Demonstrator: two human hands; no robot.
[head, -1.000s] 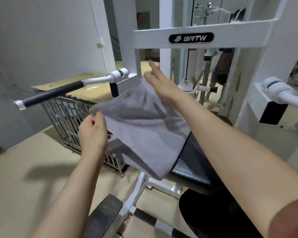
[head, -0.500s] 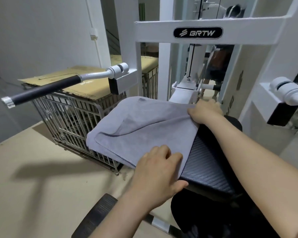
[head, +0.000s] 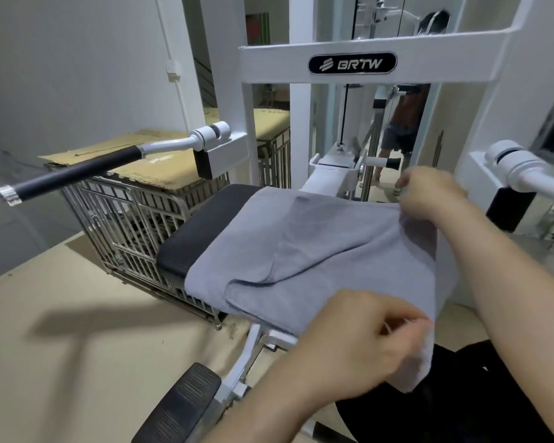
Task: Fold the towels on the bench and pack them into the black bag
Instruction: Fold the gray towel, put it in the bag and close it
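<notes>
Here the gray towel (head: 301, 266) lies partly folded in the middle of the frame, spread over the black bench pad (head: 199, 238), with its right side lifted off the pad. The left hand (head: 359, 343), at lower centre, pinches the towel's near right corner between thumb and curled fingers, though blur hides the exact grip. The right hand (head: 429, 193), at upper right, has its fingers curled over the far right edge and grips it. The black bag (head: 461, 410) sits in the lower right corner, just below the hanging corner. Behind stands the white machine frame (head: 445, 63). At upper left a black-handled bar (head: 77, 174) juts out over a wire cage (head: 125, 219) topped with cardboard (head: 115, 148).
</notes>
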